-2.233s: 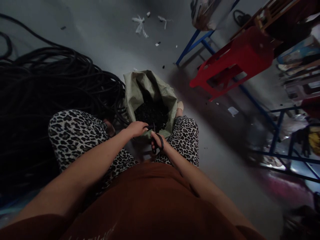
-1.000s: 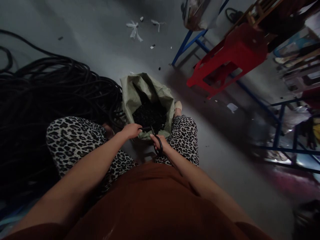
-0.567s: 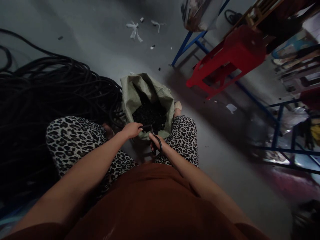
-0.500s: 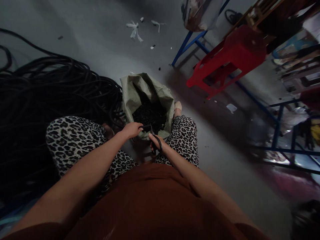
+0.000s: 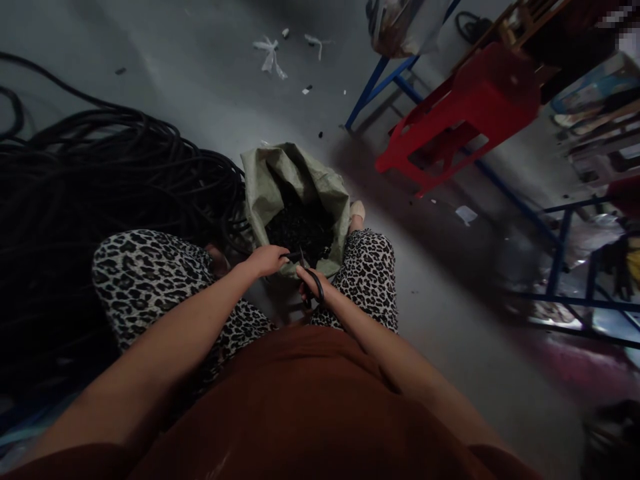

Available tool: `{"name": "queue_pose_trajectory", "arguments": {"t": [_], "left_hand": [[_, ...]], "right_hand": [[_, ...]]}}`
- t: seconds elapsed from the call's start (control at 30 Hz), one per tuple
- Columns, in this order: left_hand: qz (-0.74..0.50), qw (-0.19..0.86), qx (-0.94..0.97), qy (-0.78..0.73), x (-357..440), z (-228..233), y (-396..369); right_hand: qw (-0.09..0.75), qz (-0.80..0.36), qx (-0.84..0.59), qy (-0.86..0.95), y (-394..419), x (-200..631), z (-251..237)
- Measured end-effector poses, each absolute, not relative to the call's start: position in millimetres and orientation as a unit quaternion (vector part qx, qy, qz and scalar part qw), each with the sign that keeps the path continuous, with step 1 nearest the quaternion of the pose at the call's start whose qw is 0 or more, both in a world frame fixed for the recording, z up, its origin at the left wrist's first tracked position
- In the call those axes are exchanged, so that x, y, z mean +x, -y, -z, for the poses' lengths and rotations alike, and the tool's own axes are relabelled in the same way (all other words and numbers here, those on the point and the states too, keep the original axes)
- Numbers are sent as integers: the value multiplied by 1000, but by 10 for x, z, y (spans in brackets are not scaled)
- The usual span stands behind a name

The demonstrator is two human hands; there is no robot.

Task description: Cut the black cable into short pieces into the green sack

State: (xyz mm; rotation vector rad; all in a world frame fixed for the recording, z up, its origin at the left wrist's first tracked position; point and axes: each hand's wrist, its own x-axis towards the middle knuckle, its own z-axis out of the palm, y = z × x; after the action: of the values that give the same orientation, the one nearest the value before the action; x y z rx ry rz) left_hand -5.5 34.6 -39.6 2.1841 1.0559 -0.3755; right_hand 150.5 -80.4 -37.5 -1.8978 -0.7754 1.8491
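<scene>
My right hand [image 5: 309, 281] is closed round the black handles of a pair of scissors [image 5: 319, 288], whose blades point up over the near rim of a pale woven sack [image 5: 257, 183]. Pinched in my left hand [image 5: 269, 260] is a thin black strip [image 5: 294, 255] that reaches to the scissor blades. Whether the blades touch or cut it is too small to tell. The sack stands between my legs with its mouth wide, and many small black pieces [image 5: 300, 227] lie inside it.
A big heap of black rubber-like cord [image 5: 150, 160] covers the floor on the left. To the right stand a red plastic stool [image 5: 493, 87] and blue metal frames [image 5: 557, 250]. White scraps [image 5: 269, 57] lie on the grey floor beyond the sack.
The view has shifted very slightly. Both hands stay at the sack's near rim, still holding the strip and the scissors, with hardly any visible movement.
</scene>
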Motion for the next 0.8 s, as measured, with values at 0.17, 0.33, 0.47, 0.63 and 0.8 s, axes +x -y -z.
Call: {"name": "queue_pose_trajectory", "arguments": {"t": [0.17, 0.33, 0.47, 0.63, 0.8], "left_hand": [[153, 351, 831, -403, -52, 365, -340], [161, 365, 833, -385, -52, 339, -345], [167, 367, 837, -369, -48, 342, -344], [174, 361, 839, -369, -36, 349, -330], [163, 364, 834, -382, -21, 353, -314]], "right_hand": [[192, -656, -676, 276, 795, 1492, 274], [184, -665, -677, 256, 786, 1489, 245], [188, -661, -681, 254, 794, 1491, 292], [184, -660, -683, 254, 794, 1479, 282], [174, -633, -704, 270, 780, 1478, 250]]}}
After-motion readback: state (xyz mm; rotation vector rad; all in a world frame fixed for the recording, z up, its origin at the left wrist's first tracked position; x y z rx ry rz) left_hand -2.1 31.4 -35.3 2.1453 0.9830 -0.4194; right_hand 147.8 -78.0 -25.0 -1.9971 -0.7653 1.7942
